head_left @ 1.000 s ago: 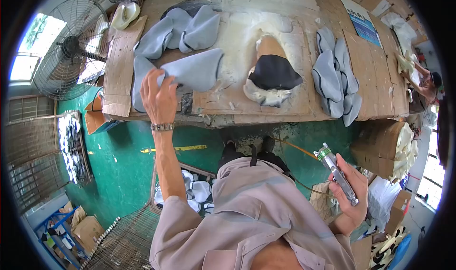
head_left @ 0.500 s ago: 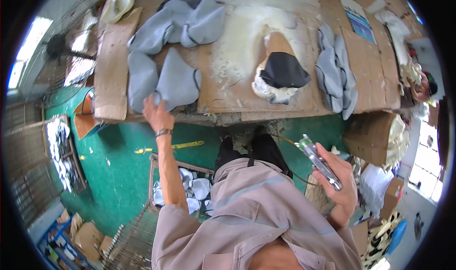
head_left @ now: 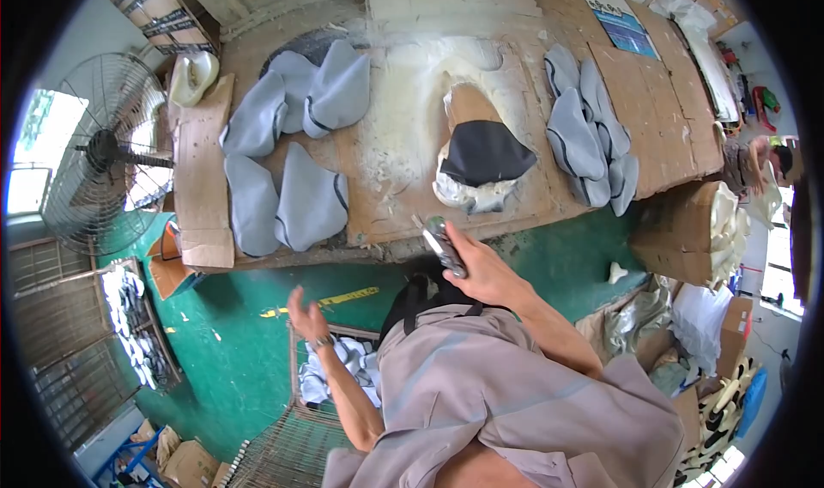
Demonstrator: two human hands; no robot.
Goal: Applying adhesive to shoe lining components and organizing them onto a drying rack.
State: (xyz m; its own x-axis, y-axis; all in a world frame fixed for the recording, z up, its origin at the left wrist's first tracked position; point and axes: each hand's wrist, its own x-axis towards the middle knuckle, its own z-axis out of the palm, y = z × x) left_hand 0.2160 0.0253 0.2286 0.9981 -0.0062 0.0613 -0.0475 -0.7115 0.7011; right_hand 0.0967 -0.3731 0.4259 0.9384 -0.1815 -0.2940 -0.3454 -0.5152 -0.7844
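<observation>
My right hand (head_left: 485,273) is closed around a shiny silver hand tool with a green part (head_left: 444,248); its exact kind is not clear. It is held in front of the table's near edge. Beyond it on the table lies a form with a black fabric piece (head_left: 489,153) over it, tan above and foamy white below. My left hand (head_left: 307,318) hangs over the floor, open and holding nothing, fingers apart. Grey padded fabric covers (head_left: 313,200) with black edging lie on the table's left side. More grey covers (head_left: 577,136) are stacked to the right.
The cardboard-covered table (head_left: 386,205) has whitish residue. A cream moulded piece (head_left: 193,78) sits at its far left, near a large fan (head_left: 103,149). A wire crate of grey pieces (head_left: 343,368) stands by my left side. Cartons (head_left: 678,239) are at right, where another person (head_left: 757,157) is partly visible.
My left hand has left the grey covers and drawn back toward me. My right hand has brought the silver tool leftward and forward, near the table edge. The view has shifted.
</observation>
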